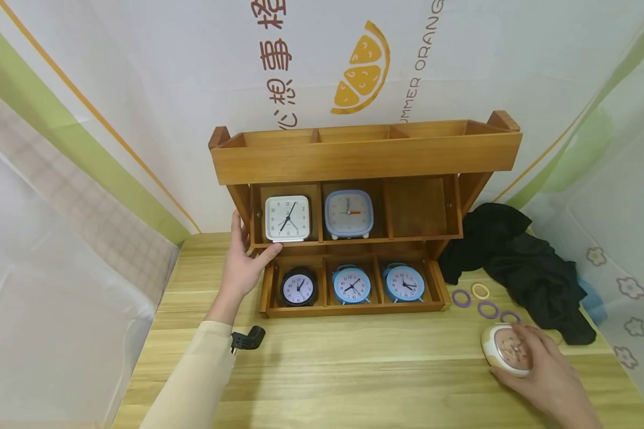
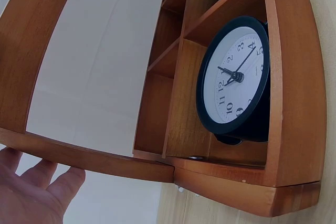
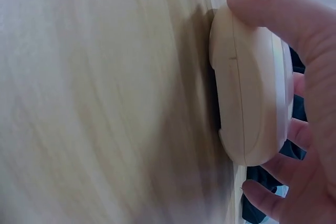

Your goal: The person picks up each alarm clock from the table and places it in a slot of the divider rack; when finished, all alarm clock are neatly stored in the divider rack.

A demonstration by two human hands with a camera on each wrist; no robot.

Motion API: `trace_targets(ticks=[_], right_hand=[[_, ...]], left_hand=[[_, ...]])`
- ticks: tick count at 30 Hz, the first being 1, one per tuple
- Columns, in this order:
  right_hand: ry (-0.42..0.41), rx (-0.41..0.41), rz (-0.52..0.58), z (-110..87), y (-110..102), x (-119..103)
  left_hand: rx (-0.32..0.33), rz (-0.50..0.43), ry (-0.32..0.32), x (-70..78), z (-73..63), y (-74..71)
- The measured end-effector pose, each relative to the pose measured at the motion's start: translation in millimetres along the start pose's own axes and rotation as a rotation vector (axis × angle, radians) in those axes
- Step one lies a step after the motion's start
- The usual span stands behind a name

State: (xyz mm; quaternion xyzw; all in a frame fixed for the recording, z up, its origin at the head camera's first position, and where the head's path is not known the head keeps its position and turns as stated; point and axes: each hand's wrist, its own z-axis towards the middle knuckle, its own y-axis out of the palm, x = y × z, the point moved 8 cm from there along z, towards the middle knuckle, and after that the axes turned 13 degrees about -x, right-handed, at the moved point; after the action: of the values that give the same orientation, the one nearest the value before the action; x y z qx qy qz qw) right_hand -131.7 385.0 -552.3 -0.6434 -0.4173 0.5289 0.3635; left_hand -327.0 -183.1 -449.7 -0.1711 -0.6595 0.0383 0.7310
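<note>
On the right side of the table my right hand (image 1: 553, 378) grips a rounded cream alarm clock (image 1: 511, 348) with a pinkish face. In the right wrist view the thumb lies along the side of the clock, close to the tabletop. My left hand (image 1: 241, 262) holds the left side of a tiered wooden shelf (image 1: 365, 159), its thumb at the front edge under a white square clock (image 1: 288, 219). A blue-rimmed clock (image 1: 349, 213) stands in the middle compartment beside it. On the lowest tier sit a black round clock (image 1: 299, 287) and two light-blue clocks (image 1: 351, 285).
Purple and yellow rings (image 1: 488, 309) lie between the shelf and the cream clock. A crumpled black cloth (image 1: 520, 262) is at the right edge of the table (image 1: 375, 369). A printed white curtain (image 1: 166, 71) hangs behind the shelf.
</note>
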Motion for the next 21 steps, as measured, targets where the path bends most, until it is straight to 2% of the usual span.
trace_targets(ticks=[5,10,18,21], right_hand=[[0.005,0.017,0.018,-1.2,-1.0,1.3],[-0.053,0.092,0.050,-3.9,-5.1,-4.5],[-0.170,0.244,0.094,-1.0,-25.9,-29.0],[-0.199,0.276,0.126,2.2,-36.4,-41.5]], left_hand=[[-0.014,-0.010,-0.025,-2.1,3.2,1.4],[-0.013,-0.008,-0.019,-1.3,3.1,1.4],[0.003,0.028,0.001,-0.1,-0.9,-0.3],[0.004,0.035,-0.003,0.1,-1.8,-0.7]])
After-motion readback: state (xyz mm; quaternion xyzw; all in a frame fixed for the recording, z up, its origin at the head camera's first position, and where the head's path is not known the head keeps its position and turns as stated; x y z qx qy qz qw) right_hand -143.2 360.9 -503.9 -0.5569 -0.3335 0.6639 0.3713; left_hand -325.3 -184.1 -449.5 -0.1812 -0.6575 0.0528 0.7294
